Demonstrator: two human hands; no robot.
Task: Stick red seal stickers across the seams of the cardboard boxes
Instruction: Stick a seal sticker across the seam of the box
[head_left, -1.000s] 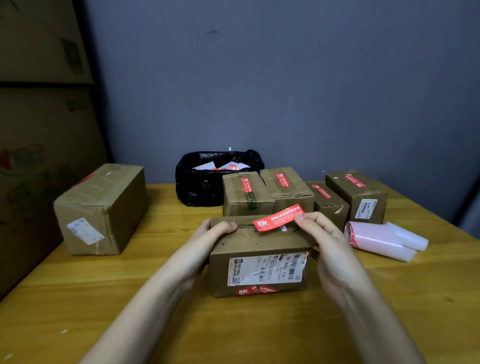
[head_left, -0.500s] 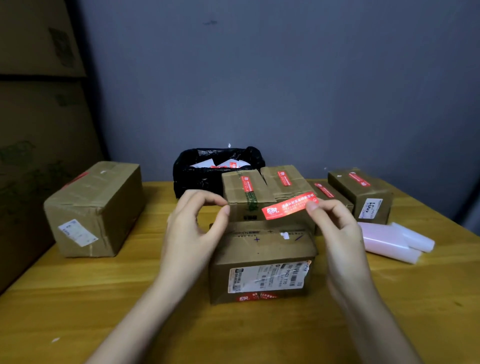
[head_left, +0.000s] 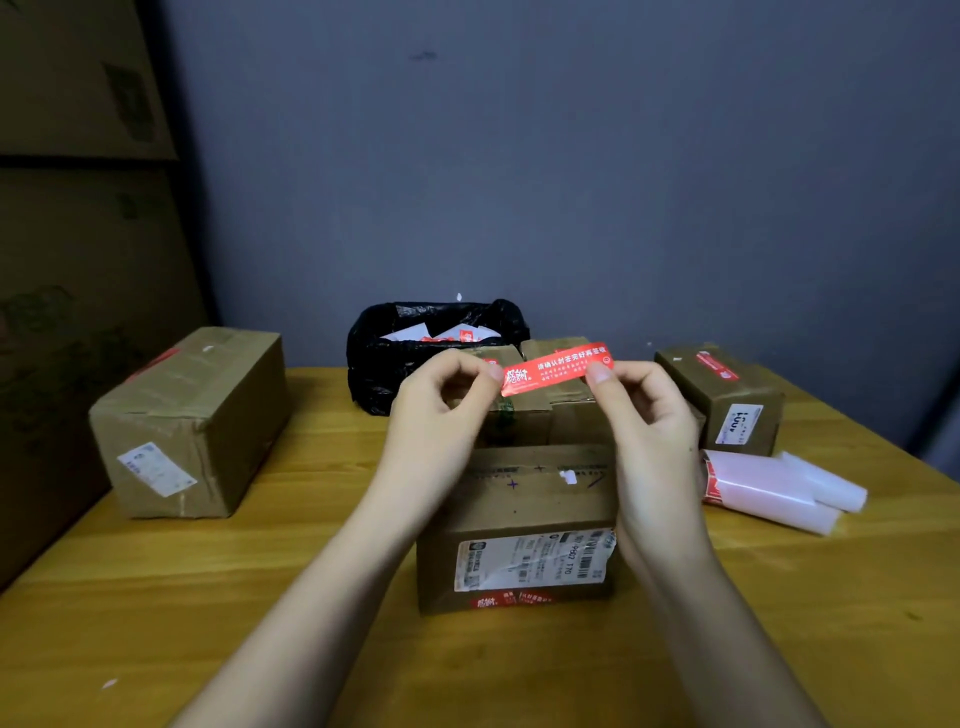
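Note:
A red seal sticker (head_left: 556, 368) with white print is stretched in the air between both hands. My left hand (head_left: 441, 415) pinches its left end and my right hand (head_left: 649, 421) pinches its right end. Below them stands a cardboard box (head_left: 524, 499) with a taped top seam, a white shipping label on its front and a red sticker along its bottom front edge. The sticker hangs well above this box's top, apart from it. Behind my hands stand other small boxes (head_left: 550, 415), partly hidden.
A large cardboard box (head_left: 192, 421) lies at the left of the wooden table (head_left: 311, 597). A black plastic bag (head_left: 395, 353) with paper scraps sits at the back. A box bearing a red sticker (head_left: 727, 400) stands at the right, with rolled white backing sheets (head_left: 774, 488) in front of it.
My left hand left the box and took the sticker's left end. Both hands raised the sticker higher above the box.

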